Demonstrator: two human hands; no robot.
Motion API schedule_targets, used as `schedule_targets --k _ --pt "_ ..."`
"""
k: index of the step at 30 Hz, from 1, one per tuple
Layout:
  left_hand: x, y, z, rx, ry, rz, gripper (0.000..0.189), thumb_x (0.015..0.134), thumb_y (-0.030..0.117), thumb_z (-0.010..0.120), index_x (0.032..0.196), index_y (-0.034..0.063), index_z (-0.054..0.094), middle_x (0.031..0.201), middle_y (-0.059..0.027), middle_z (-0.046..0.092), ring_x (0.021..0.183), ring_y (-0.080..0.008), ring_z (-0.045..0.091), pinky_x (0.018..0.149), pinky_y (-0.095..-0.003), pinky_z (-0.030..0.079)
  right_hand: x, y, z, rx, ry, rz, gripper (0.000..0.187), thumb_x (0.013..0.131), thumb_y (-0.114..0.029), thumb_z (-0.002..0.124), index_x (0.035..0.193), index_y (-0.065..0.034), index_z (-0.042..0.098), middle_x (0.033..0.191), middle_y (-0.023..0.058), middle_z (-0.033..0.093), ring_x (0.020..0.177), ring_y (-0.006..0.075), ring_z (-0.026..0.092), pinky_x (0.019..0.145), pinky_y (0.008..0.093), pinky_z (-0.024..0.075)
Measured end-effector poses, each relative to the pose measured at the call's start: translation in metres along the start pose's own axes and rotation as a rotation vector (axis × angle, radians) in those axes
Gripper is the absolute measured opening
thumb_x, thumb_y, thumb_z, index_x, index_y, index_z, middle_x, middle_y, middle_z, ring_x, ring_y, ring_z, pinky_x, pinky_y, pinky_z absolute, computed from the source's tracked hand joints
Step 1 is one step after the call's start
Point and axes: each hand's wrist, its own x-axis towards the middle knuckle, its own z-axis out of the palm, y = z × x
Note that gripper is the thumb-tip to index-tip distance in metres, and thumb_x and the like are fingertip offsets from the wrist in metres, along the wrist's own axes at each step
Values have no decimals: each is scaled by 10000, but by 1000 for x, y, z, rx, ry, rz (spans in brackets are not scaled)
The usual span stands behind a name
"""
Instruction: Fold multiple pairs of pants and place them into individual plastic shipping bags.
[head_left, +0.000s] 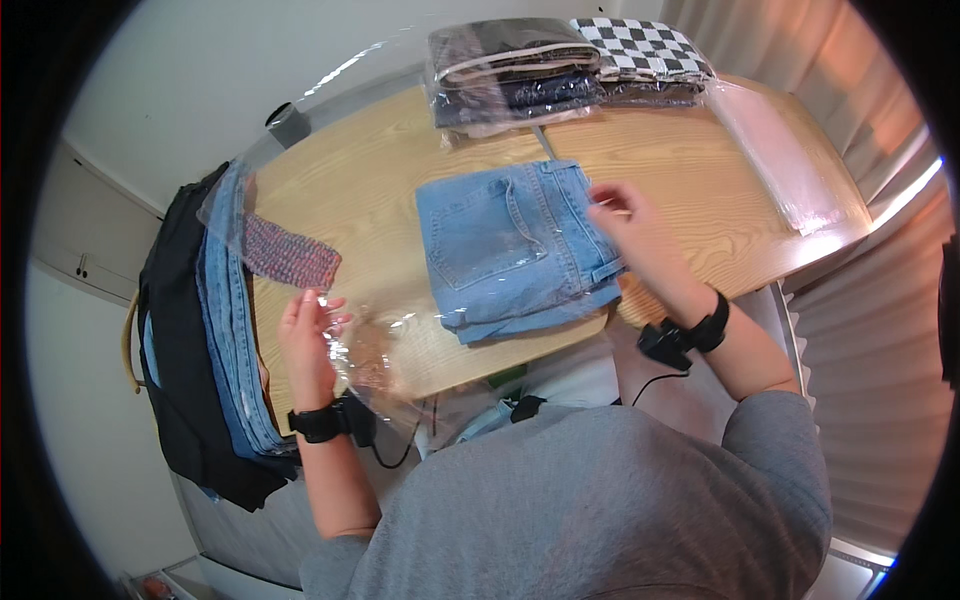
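Note:
Folded light-blue jeans (487, 232) lie on the wooden table before me, back pocket up. My left hand (307, 337) is left of the jeans, with a thin clear plastic bag (375, 352) at its fingers. The bag's glossy film spreads between that hand and the jeans and hangs past the table's front edge; its full outline is hard to make out. My right hand (619, 210) is at the jeans' waistband, fingers curled and slightly blurred. Whether it pinches film or cloth cannot be made out.
Bagged folded clothes (517, 75) and a checkered folded item (645, 49) sit at the table's back. Flat clear plastic bags (776, 157) lie at right. Jeans and black trousers (187, 330) hang over the left edge, beside a knitted piece (292, 251). A dark cup (287, 125) stands behind.

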Motion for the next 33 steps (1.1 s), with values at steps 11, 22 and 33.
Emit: schedule_targets --k 11,22,33 --pt "11 -28 -73 8 72 -90 177 945 185 509 950 15 560 723 -33 601 626 -132 592 553 -246 467 -6 7 -25 48 -423 685 550 835 -472 637 1100 6 577 950 34 608 766 96 549 648 215 429" --pt "16 -46 -73 -68 61 -138 152 944 167 506 973 23 548 800 -44 585 722 -142 604 632 -290 534 -3 12 -32 412 -371 670 376 821 -139 647 1155 12 564 1054 107 634 949 195 614 843 332 496" --pt "50 -53 -27 -60 -7 -84 188 951 199 505 1025 28 526 861 -119 652 611 -161 602 525 -241 430 -52 77 -198 921 311 687 335 890 -309 596 961 18 574 933 136 660 781 204 656 709 316 550"
